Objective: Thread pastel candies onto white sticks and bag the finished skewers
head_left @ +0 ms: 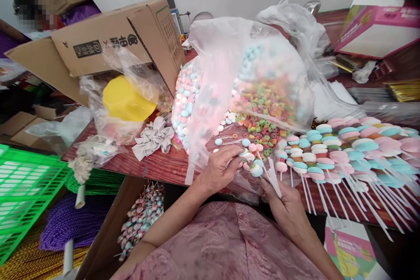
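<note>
Several thin white sticks (272, 175) are bunched in my right hand (284, 201), its fingers closed around them. Pressed together over the table edge, the thumb and fingertips of my left hand (221, 169) pinch a small pale marshmallow candy (244, 152), partly covered by the fingers. Between the hands is a blue-and-white marshmallow piece (256, 169), close to the stick tops. Behind them, loose gummy rings (262, 133) in green, orange and red spill from a large clear plastic bag (213, 83). Pink, blue and white marshmallows (185, 109) fill the bag's left side.
Finished-looking candy skewers (328, 153) lie in a pile along the right, sticks over the edge. A cardboard box (114, 39), yellow bowl (126, 98) and grey cloth (154, 138) stand left. Below are a green basket (29, 192) and a box of candy skewers (144, 218).
</note>
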Demonstrator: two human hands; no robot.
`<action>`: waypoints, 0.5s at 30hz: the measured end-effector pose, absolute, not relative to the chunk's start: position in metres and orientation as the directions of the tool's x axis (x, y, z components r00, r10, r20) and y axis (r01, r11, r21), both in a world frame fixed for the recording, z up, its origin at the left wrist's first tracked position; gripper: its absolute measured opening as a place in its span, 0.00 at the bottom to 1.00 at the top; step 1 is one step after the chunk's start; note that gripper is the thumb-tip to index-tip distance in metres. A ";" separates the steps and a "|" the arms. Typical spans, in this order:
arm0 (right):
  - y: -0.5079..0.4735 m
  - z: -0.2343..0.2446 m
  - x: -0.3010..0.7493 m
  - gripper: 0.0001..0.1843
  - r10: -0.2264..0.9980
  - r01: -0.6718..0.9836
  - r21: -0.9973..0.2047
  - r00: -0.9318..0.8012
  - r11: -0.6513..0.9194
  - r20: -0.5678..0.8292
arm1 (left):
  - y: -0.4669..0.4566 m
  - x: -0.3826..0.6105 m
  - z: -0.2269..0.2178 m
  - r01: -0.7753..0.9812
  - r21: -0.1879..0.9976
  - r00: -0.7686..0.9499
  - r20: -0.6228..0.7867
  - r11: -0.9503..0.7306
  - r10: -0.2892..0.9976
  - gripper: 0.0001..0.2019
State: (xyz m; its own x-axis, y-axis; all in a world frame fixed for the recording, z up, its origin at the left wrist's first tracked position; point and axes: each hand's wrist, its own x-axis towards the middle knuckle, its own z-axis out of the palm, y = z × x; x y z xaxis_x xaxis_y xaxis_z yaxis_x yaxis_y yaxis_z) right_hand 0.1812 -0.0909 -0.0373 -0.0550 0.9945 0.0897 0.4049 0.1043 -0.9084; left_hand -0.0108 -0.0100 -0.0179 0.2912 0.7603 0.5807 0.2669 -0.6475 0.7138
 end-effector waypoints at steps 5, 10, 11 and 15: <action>-0.093 -0.039 0.187 0.11 0.980 0.486 -0.852 -0.068 0.194 0.185 | -0.015 -0.002 -0.020 0.198 0.791 0.322 0.504 -0.578 0.801 0.13; -0.093 -0.038 0.177 0.11 0.975 0.461 -0.862 -0.027 0.209 0.222 | -0.017 0.005 -0.022 0.145 0.841 0.293 0.466 -0.521 0.835 0.10; -0.094 -0.039 0.175 0.13 0.976 0.442 -0.874 -0.016 0.202 0.217 | -0.017 0.006 -0.022 0.148 0.836 0.298 0.472 -0.529 0.830 0.10; -0.094 -0.041 0.172 0.15 0.984 0.388 -0.910 0.038 0.146 0.175 | -0.021 0.012 -0.024 0.143 0.833 0.351 0.462 -0.534 0.815 0.10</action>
State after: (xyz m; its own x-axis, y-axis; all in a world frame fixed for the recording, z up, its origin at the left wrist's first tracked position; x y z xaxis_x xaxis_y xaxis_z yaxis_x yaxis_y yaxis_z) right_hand 0.1719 -0.0943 -0.0410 0.0381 0.9839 0.1746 0.3879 0.1465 -0.9100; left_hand 0.0119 -0.0211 -0.0240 0.3509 0.8146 0.4618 0.1426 -0.5339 0.8334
